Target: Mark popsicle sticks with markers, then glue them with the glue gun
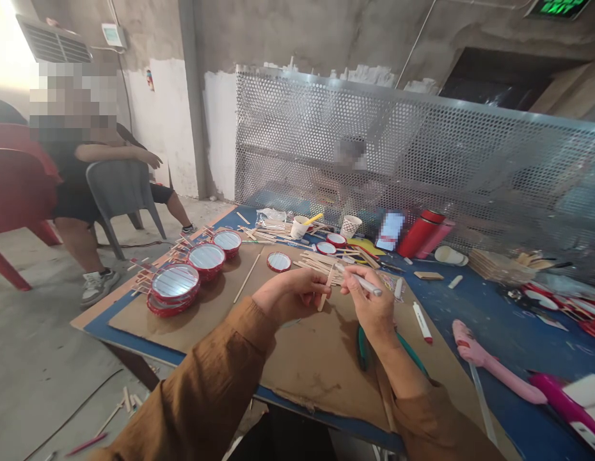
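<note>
- Far left of the hands: a seated person (74, 186) on a grey plastic chair (119, 192), face blurred out, well apart from the work.
- Just left of the left hand: a stack of red-rimmed round discs (175, 289) with shiny, lined faces, and a row of three more (214, 253), on a brown cardboard sheet (321, 378). Small stick frames poke out behind them, too jumbled to make out.
- Left hand (290, 296): fingers curled closed, pinching a flat wooden stick (327, 289) upright.
- Right hand (369, 304): thumb and fingers pressed together on a white pen (362, 283), its tip beside the top of the stick.
- Under the right wrist: green handles (362, 349), partly hidden, so their tool is hard to tell.
- Right of the right hand: a white marker (422, 322) with a red end, on the cardboard.
- Further right: a pink rubbery shape (489, 365) on the blue table (484, 320), cut off near the frame edge by a magenta piece (566, 406).
</note>
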A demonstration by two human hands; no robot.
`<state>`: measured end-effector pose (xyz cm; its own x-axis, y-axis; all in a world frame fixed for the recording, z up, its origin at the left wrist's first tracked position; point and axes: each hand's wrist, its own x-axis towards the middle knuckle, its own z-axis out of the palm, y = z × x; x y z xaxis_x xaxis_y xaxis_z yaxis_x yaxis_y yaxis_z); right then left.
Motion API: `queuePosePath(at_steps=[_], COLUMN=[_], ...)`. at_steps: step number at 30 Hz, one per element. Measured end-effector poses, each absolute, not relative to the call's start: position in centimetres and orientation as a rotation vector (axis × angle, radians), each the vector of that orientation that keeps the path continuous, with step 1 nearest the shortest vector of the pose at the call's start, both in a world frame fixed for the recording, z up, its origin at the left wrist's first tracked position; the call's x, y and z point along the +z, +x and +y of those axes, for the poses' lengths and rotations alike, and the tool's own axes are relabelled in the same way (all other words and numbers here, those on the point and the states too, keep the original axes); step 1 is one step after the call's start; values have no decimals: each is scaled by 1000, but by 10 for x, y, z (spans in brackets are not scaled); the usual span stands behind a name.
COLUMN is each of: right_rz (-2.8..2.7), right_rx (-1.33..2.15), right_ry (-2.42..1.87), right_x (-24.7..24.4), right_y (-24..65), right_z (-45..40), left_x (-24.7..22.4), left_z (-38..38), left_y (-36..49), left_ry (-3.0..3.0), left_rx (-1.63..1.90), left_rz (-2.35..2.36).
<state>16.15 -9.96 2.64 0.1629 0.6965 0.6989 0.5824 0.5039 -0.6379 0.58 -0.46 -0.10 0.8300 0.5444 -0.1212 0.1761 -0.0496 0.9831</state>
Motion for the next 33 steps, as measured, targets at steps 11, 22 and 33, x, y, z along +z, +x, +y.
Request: queuePosePath(at_steps=[11,22,33], right_rz=[-1512,-1501,-1510], right_rx=[102,102,103], right_ry=[-1163,-1161,-1177], right_x=[25,27,25], right_y=[162,161,162], right_z=[-99,-100,-100], left_x=[-1,-1,0], left_z=[1,0,-1], left_y=[6,6,5], left_ry=[1674,1645,1692], left_rx=[279,308,293], left_rz=[585,573,589])
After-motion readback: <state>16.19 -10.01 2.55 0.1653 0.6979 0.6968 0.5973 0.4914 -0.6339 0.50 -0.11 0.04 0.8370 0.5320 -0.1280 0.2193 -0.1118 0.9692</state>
